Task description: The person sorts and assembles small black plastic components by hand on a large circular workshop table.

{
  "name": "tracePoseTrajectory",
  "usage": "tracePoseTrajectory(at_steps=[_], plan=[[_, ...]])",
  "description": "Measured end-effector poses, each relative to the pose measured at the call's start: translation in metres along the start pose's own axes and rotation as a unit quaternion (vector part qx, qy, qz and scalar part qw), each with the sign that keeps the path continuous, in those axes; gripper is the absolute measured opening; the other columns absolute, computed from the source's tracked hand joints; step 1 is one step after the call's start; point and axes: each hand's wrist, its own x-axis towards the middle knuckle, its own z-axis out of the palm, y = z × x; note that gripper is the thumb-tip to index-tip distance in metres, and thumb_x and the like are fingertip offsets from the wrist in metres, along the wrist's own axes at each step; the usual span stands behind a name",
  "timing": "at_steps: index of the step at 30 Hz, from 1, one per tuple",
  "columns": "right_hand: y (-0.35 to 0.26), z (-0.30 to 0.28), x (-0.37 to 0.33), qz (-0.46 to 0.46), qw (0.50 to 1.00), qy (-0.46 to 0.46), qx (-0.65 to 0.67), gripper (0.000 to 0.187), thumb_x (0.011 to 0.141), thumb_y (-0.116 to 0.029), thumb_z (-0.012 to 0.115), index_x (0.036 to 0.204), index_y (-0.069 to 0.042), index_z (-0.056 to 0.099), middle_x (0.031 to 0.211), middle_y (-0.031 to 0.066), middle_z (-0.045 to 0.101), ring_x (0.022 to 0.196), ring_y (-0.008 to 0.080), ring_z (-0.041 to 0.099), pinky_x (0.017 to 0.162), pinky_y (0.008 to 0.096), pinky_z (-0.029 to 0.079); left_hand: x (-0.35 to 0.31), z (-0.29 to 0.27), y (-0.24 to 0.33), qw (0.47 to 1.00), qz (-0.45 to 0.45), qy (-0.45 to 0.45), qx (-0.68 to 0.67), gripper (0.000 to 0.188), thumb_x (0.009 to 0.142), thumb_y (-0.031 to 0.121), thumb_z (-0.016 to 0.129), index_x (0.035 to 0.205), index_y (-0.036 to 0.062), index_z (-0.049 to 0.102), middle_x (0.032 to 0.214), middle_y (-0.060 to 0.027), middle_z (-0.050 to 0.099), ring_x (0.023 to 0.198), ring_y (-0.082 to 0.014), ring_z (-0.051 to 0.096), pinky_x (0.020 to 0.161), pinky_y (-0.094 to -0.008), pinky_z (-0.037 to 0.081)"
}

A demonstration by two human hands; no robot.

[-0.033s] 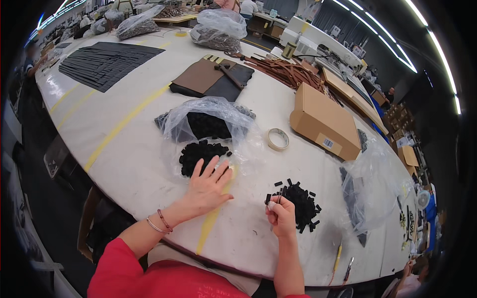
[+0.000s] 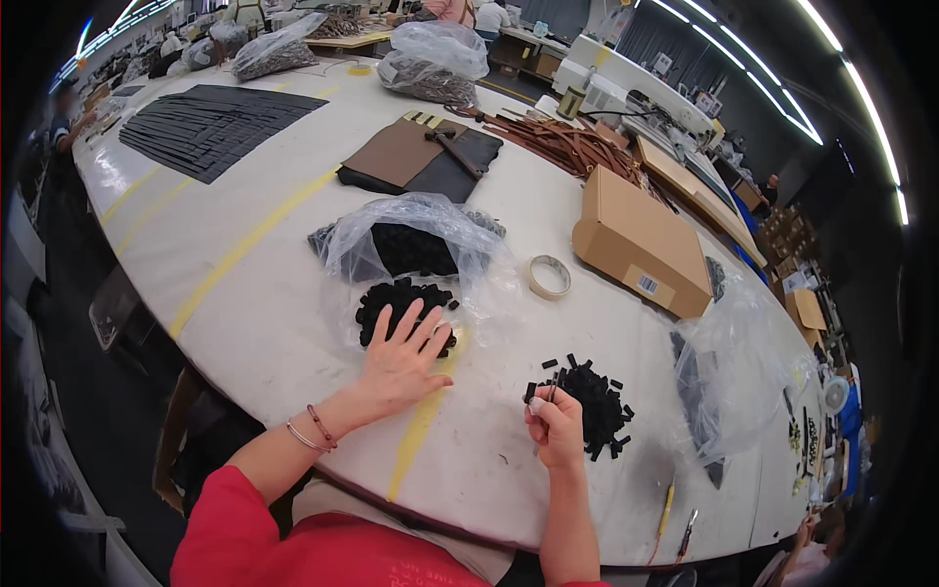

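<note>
Our left hand [image 2: 403, 358] lies flat with fingers spread on the near edge of a pile of small black pieces [image 2: 401, 303], just left of the frame's centre. Our right hand [image 2: 556, 423] is curled into a loose fist at lower centre, pinching a thin dark tool [image 2: 553, 391] between thumb and fingertips; it touches the near side of a 2nd heap of black pieces [image 2: 592, 401]. The 2 hands sit well apart, with bare white tabletop [image 2: 293, 323] and a yellow stripe [image 2: 421, 426] between them.

Directly behind the left pile, a crumpled clear plastic bag [image 2: 421, 240] holding more black pieces blocks the way toward mid-table. A roll of tape [image 2: 550, 277] lies flat to its right, and a brown cardboard box [image 2: 641, 240] stands beyond that at centre right. Another clear bag [image 2: 729, 377] with dark contents spreads out at the right, just beside the right-hand heap. Further up we see brown and black leather sheets [image 2: 421, 157], a bundle of brown strips [image 2: 567, 147], a large dark slatted mat [image 2: 210, 127] at upper left, and 2 filled clear bags [image 2: 435, 64] near the top.

The table's rounded near edge runs along the bottom of the frame, just under our forearms; 2 pens [image 2: 677, 519] lie close to it at lower right. Open room remains on the bare surface to the left of our left hand.
</note>
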Motion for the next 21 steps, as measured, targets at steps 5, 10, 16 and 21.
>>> tracePoseTrajectory(at_steps=[5, 10, 16, 21], plan=[[0.003, 0.008, -0.002, -0.006, 0.999, -0.027, -0.031, 0.002, 0.072, -0.004, 0.052, 0.072, -0.002, 0.052, 0.056, 0.0035, 0.050, 0.036, 0.0032, 0.032, 0.033, 0.0169, 0.020, 0.011, 0.021, -0.038, 0.995, -0.025, -0.034, 0.095, 0.059, 0.080, 0.045, 0.044, 0.129, 0.0129, 0.034, 0.135, -0.0069, 0.030, 0.127, -0.0252, 0.020, 0.101, -0.0488, 0.010], [0.000, 0.005, -0.002, -0.005, 0.999, -0.035, -0.034, 0.003, 0.072, -0.004, 0.053, 0.073, -0.002, 0.053, 0.056, 0.0034, 0.051, 0.037, 0.0026, 0.032, 0.033, 0.0168, 0.020, 0.020, 0.027, -0.050, 0.993, -0.045, -0.029, 0.103, 0.056, 0.082, 0.041, 0.046, 0.128, 0.0117, 0.034, 0.136, -0.0066, 0.027, 0.128, -0.0256, 0.016, 0.101, -0.0486, 0.011], [0.004, 0.008, -0.004, -0.030, 0.999, -0.010, -0.015, 0.003, 0.072, -0.003, 0.054, 0.074, -0.001, 0.053, 0.058, 0.0030, 0.051, 0.038, 0.0025, 0.034, 0.034, 0.0167, 0.021, 0.028, -0.016, 0.002, 0.988, -0.040, 0.109, -0.100, 0.036, 0.077, 0.016, 0.057, 0.110, 0.0048, 0.050, 0.108, -0.0102, 0.052, 0.103, -0.0264, 0.045, 0.086, -0.0389, 0.034], [0.013, 0.022, -0.016, -0.159, 0.975, 0.019, -0.156, 0.004, 0.073, -0.002, 0.055, 0.072, 0.001, 0.052, 0.061, -0.0002, 0.051, 0.051, 0.0023, 0.043, 0.045, 0.0165, 0.033, 0.014, 0.000, 0.064, 0.663, -0.187, -0.137, -0.711, 0.015, 0.081, 0.011, 0.055, 0.089, -0.0012, 0.055, 0.072, -0.0027, 0.057, 0.061, -0.0070, 0.053, 0.053, -0.0220, 0.045]])
